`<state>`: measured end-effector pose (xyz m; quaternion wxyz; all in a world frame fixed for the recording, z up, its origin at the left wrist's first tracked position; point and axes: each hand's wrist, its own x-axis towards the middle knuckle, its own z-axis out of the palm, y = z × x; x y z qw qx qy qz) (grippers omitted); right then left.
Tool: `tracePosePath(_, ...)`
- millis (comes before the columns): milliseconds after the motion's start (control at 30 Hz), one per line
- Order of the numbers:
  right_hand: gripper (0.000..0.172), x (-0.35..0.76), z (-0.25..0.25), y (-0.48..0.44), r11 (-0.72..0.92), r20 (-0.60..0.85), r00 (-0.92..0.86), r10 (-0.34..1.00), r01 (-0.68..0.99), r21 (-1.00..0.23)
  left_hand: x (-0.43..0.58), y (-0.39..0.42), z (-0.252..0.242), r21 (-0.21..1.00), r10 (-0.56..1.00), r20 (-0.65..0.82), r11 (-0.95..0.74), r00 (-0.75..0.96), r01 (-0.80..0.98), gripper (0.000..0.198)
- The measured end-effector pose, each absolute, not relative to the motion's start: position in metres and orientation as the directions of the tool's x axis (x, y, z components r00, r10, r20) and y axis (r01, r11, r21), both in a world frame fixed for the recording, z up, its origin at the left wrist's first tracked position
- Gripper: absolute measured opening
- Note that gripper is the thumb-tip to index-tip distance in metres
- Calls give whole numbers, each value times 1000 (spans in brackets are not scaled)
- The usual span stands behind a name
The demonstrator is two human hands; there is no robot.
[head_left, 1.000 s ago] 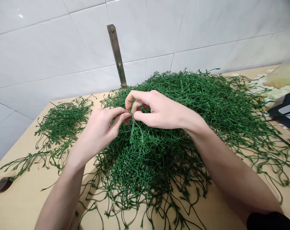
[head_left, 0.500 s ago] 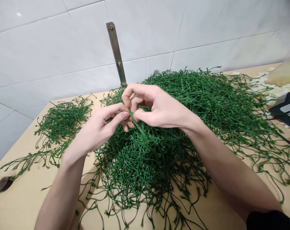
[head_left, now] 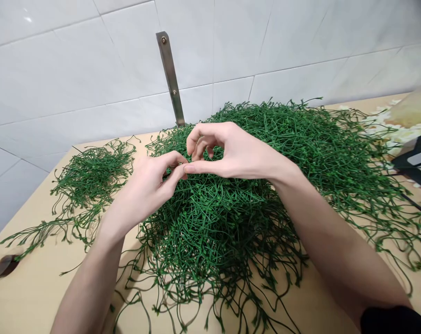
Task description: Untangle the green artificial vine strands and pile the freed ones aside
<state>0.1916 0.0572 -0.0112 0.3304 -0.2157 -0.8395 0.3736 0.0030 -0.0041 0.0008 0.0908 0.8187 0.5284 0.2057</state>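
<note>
Over the middle of a large heap of thin green artificial plant stems [head_left: 210, 250], my two hands meet. My left hand [head_left: 148, 185] is closed in a pinch, thumb against fingers; whatever lies between its fingertips is hidden. My right hand [head_left: 227, 150] has its thumb stretched out, the tip pressed against the left thumb tip. Its other fingers curl above, apart from the thumb, with nothing visible in them. The stems are wiry, with small tufted ends, and lie tangled below and behind both hands.
A smaller pile of green stems [head_left: 95, 174] lies at the left on the wooden table [head_left: 29, 297]. A metal strip [head_left: 170, 76] stands upright near the tiled wall. White flowers [head_left: 407, 134] and a black-framed object [head_left: 414, 157] are at the right. A dark object [head_left: 3, 267] sits far left.
A green stem showed between my fingertips before; now it is out of sight. My right fingers have lifted away from my left fingertips, and the right thumb has straightened onto the left thumb.
</note>
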Motion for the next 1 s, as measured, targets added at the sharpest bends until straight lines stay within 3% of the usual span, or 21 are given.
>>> tracePosePath(167,18,197,-4,56,542,294,-739,606,113,-833,1,-7,3,409,894,136,-444,428,797,28)
tracePosePath(333,11,201,-1,55,589,302,-772,559,113,-800,2,-11,6,430,895,95,-432,436,793,29)
tracePosePath(667,11,186,-11,49,725,395,-711,581,233,-648,2,-6,-1,341,880,190,-476,436,811,21)
tracePosePath(1000,19,178,-17,46,753,478,-657,582,214,-622,4,-5,-3,286,878,242,-472,414,834,20)
